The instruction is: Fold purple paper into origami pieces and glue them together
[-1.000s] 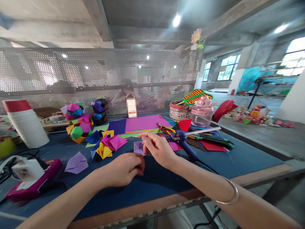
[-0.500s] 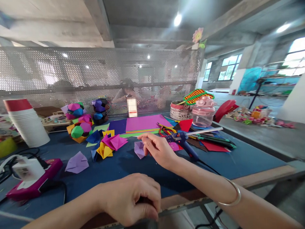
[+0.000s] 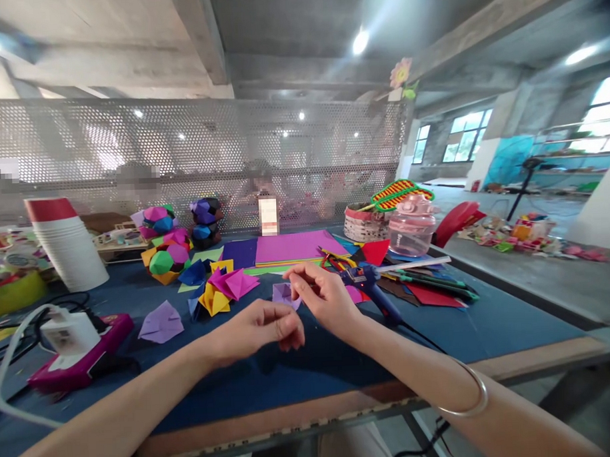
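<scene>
My left hand (image 3: 261, 329) is over the blue mat with its fingers curled; what they hold, if anything, is hidden. Just right of it, my right hand (image 3: 325, 296) has its thumb and fingertips pinched, with nothing clear to see between them. A small lilac folded paper (image 3: 283, 292) lies behind the fingers of both hands. Another lilac folded piece (image 3: 161, 322) rests on the mat to the left. Magenta (image 3: 234, 282) and yellow folded pieces (image 3: 215, 299) sit between it and the hands. A blue glue gun (image 3: 369, 283) lies right of my right hand.
Stacked coloured paper (image 3: 295, 245) is at the back, with pliers (image 3: 336, 256) at its right. Paper cups (image 3: 70, 247), a power strip (image 3: 89, 356) and paper balls (image 3: 169, 260) stand left. A pink bottle (image 3: 412, 231) and a basket (image 3: 365, 223) are back right.
My left hand has moved up and away from the table's front edge, close to my right hand. My right hand stays nearly in place. The view has shifted slightly.
</scene>
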### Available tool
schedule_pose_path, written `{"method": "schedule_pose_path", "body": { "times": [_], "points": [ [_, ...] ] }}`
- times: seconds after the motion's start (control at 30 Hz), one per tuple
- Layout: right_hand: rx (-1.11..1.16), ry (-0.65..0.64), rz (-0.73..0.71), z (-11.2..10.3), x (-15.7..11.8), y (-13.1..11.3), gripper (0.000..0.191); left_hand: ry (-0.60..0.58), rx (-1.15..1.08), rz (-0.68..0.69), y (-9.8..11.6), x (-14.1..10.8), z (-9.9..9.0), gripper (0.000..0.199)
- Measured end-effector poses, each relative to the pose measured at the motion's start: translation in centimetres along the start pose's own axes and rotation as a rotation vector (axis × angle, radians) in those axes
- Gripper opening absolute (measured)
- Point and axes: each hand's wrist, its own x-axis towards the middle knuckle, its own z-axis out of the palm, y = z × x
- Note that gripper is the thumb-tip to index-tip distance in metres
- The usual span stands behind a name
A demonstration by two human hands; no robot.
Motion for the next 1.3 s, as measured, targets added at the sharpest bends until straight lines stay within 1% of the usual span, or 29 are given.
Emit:
{"method": "schedule_pose_path", "body": {
  "times": [0.07,0.17,0.23,0.3,0.47,0.53,0.63,0.73,0.8,0.87,0.9,0.93,0.97,1.03,1.07,1.1,1.13,1.17,1.2,1.27,1.3],
  "points": [
    [0.024,-0.007,-0.031,-0.1,-0.1,-0.5,0.017,0.093,-0.088,-0.012,-0.5,0.4,-0.5,0.046],
    [0.059,-0.081,-0.081,-0.3,-0.4,-1.2,0.017,0.161,-0.216,0.004,-1.2,0.8,-1.0,0.044],
    [0.065,-0.125,-0.107,-0.3,-0.5,-1.3,0.018,0.174,-0.262,0.027,-1.5,0.9,-1.1,0.044],
    [0.047,-0.136,-0.124,-0.2,-0.5,-1.1,0.02,0.175,-0.278,0.032,-1.7,0.9,-1.1,0.044],
    [0.081,-0.033,-0.162,0.2,-0.2,-0.4,0.024,0.169,-0.267,0.011,-1.9,0.8,-1.1,0.045],
    [0.105,-0.036,-0.181,0.2,-0.1,-0.3,0.024,0.159,-0.253,0.004,-1.9,0.7,-1.2,0.045],
    [0.115,-0.087,-0.198,0.1,-0.1,-0.4,0.019,0.121,-0.233,-0.007,-2.0,0.6,-1.5,0.044],
    [0.132,-0.146,-0.196,0.0,-0.2,-0.7,0.02,0.086,-0.208,-0.016,-1.6,0.3,-1.7,0.042],
    [0.135,-0.172,-0.168,-0.1,-0.3,-0.9,0.024,-0.011,-0.149,-0.043,-1.2,0.1,-1.6,0.038],
    [0.134,-0.18,-0.123,-0.3,-0.3,-1.1,0.029,-0.153,-0.078,-0.082,-0.7,0.0,-1.6,0.035],
    [0.136,-0.181,-0.103,-0.4,-0.4,-1.2,0.033,-0.185,-0.052,-0.087,-0.5,0.0,-1.6,0.034],
    [0.145,-0.182,-0.087,-0.4,-0.4,-1.2,0.037,-0.158,-0.032,-0.069,-0.3,0.1,-1.7,0.035],
    [0.157,-0.178,-0.073,-0.4,-0.4,-1.2,0.041,-0.065,-0.012,-0.029,-0.1,0.2,-1.9,0.035],
    [0.185,-0.14,-0.046,-0.3,-0.3,-1.0,0.049,0.24,0.078,0.06,0.0,0.4,-2.6,0.034],
    [0.207,-0.106,-0.034,-0.2,-0.3,-0.8,0.052,0.39,0.159,0.093,-0.1,0.5,-3.1,0.032],
    [0.232,-0.065,-0.025,-0.2,-0.2,-0.7,0.054,0.5,0.263,0.105,-0.2,0.6,-3.5,0.029],
    [0.257,-0.022,-0.019,-0.1,-0.2,-0.6,0.056,0.557,0.386,0.12,-0.4,0.6,-3.9,0.027],
    [0.275,0.008,-0.018,-0.2,-0.2,-0.6,0.056,0.564,0.509,0.146,-0.7,0.7,-4.2,0.024],
    [0.284,0.023,-0.024,-0.2,-0.2,-0.6,0.056,0.539,0.624,0.181,-1.1,0.7,-4.4,0.022],
    [0.27,-0.006,-0.046,-0.4,-0.3,-0.9,0.054,0.421,0.778,0.233,-2.0,0.8,-4.3,0.023],
    [0.26,-0.053,-0.055,-0.6,-0.4,-1.1,0.05,0.361,0.818,0.224,-2.4,0.9,-4.1,0.025]
  ]
}}
